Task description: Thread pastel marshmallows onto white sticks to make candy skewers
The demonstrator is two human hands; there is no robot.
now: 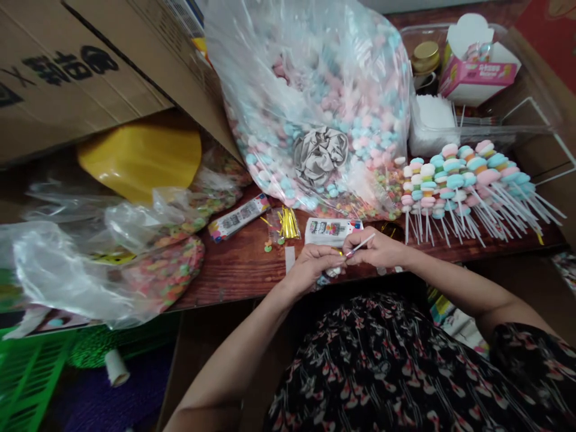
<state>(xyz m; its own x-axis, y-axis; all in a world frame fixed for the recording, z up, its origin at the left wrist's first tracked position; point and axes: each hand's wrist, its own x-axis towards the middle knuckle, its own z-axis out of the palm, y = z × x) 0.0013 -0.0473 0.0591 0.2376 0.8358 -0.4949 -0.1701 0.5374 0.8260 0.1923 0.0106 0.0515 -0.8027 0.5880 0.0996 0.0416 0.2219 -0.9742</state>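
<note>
At the table's front edge my two hands meet, both with fingers pinched. My right hand [375, 247] is closed around a white stick [363, 242] whose end points up and right. My left hand [312, 264] is closed at the lower end of the same stick, where a bit of gold twist tie [341, 254] shows. Below the fingers a pale and blue wrapped candy [332, 273] is partly visible; most of it is hidden. Just behind the hands lies a stack of printed bags [333, 229]. Gold twist ties [288, 223] lie in a bundle to its left.
A large clear bag of pastel candies [360, 120] fills the back. Candy skewers [468, 174] are piled at right, before a clear plastic bin [531, 114]. Bags of ring candies [166, 270] and a cardboard box [90, 72] stand at left. Another printed stack [240, 217] lies nearby.
</note>
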